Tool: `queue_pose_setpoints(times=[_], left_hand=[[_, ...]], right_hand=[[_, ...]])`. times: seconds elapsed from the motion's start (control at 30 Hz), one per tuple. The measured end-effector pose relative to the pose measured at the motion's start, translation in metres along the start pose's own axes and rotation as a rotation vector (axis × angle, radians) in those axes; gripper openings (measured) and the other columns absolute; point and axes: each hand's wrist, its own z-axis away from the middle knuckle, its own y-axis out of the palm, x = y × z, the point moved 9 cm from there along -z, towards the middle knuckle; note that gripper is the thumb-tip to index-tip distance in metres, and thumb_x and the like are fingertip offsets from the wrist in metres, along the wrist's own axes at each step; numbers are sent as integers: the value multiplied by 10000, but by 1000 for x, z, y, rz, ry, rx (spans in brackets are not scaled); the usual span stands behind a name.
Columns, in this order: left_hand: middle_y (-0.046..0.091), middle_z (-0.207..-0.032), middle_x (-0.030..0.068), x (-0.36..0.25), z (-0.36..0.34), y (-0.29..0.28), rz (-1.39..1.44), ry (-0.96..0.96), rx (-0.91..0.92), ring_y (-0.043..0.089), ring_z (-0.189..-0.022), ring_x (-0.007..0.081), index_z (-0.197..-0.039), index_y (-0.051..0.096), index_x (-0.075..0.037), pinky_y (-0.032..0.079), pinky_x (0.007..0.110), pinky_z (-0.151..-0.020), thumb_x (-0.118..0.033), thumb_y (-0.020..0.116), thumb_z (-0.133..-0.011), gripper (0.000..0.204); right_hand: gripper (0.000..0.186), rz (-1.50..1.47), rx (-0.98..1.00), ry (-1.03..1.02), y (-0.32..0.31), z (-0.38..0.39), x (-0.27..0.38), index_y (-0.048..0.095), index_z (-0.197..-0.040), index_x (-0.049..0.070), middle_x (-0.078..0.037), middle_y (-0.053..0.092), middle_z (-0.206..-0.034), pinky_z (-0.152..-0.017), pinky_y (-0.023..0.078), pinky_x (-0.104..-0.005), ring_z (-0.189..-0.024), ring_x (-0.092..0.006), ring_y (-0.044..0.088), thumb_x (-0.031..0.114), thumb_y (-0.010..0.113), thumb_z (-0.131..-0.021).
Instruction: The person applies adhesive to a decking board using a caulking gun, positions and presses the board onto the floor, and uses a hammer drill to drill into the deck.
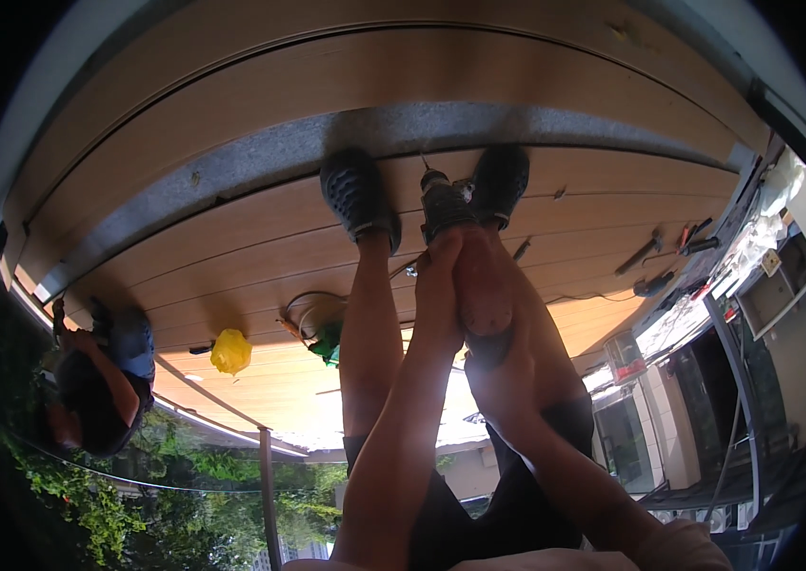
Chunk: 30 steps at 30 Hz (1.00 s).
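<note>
I hold a power drill [446, 205] between my lower legs, its thin bit pointing away from me at the near edge of the wood-coloured boards. My left hand [439, 262] is closed around the drill's body behind its dark front part. At the rear end my right hand [505, 366] is wrapped around the grip, and its fingers are partly hidden. Whether the bit touches the board or stays above it I cannot tell. My dark clogs [357, 195] stand on the boards at either side of the drill.
A grey strip [412, 122] runs between the boards beyond my feet. At left lie a yellow plastic bag [230, 352] and a green item [326, 344] by a cable. A co-worker [103, 381] crouches at far left. Hand tools, including a hammer [639, 255], lie at right.
</note>
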Motion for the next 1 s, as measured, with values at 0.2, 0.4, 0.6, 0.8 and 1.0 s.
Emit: queue_pose_setpoints(times=[0.2,0.4,0.6,0.8,1.0], left_hand=[[668,-937,101,3,-1,0,13,-8,0,659,-818,183,-1138,610,16,546,310,-721,-402,620,-959,455],[670,-933,102,6,-5,-2,26,-17,-3,661,-812,183,-1132,612,18,546,312,-715,-402,620,-959,454],[671,-929,103,7,-8,0,46,-21,0,662,-806,184,-1127,615,19,547,313,-709,-402,621,-958,454],[673,-926,104,10,-10,2,73,-29,-1,664,-800,185,-1122,617,21,548,314,-704,-402,622,-957,454],[675,-922,105,10,-12,1,96,-33,3,665,-794,186,-1116,619,22,549,315,-698,-402,623,-957,453]], right_hand=[[830,-224,31,-53,15,-6,-18,210,-1564,108,-213,622,-1190,-846,542,-378,-1071,-288,642,74,676,-878],[812,-172,139,145,7,-1,-2,209,-1571,90,-125,520,-1365,-888,515,-297,-1187,-162,541,-35,629,-887],[794,-289,148,215,7,-3,2,217,-1565,88,-128,495,-1381,-868,511,-275,-1188,-159,534,-65,604,-889],[793,-325,128,180,7,-8,-3,220,-1567,112,-130,522,-1357,-857,520,-291,-1141,-176,573,-39,607,-891],[806,-41,63,60,-3,-10,4,233,-1563,167,-191,644,-1214,-819,556,-376,-1026,-287,682,79,663,-887]])
